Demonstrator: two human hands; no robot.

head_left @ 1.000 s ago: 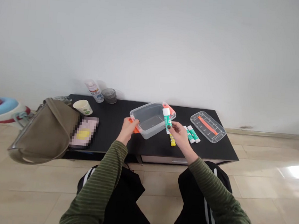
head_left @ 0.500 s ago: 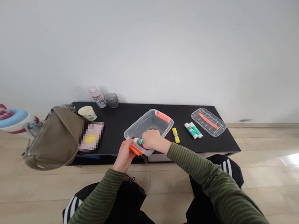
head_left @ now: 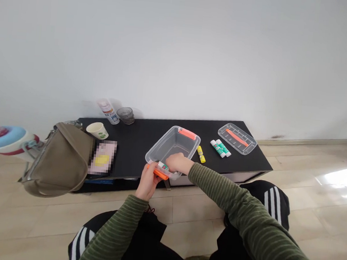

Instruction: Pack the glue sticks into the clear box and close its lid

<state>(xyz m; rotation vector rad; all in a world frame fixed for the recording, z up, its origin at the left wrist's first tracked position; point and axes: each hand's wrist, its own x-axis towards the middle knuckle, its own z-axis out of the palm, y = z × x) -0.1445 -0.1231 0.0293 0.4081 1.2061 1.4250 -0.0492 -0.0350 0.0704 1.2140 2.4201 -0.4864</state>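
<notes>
Head view, surveyed left to right. At far left I record a bottle beside a brown bag, then a paper cup, a spray can and a dark glass; none of these is touched by either hand.

Next, my left hand grips the near end of the clear box at its orange latch, thumb above, the other fingers partly hidden beneath. The box has been turned since the picture one second ago: that latch then pointed left and now faces me.

The glue stick, green and white, lies low and tilted at the box's near end. A second ago it stood raised over the right side; it has since come down. My right hand reaches in over the near right rim, fingers curled narrow against the stick. The fingertips are hidden; I judge it held, at the placing step, with no release shown.

Further right, the yellow stick, partly covered a second ago, shows clear beside the box. Two more green sticks lie side by side; last is the detached lid.
</notes>
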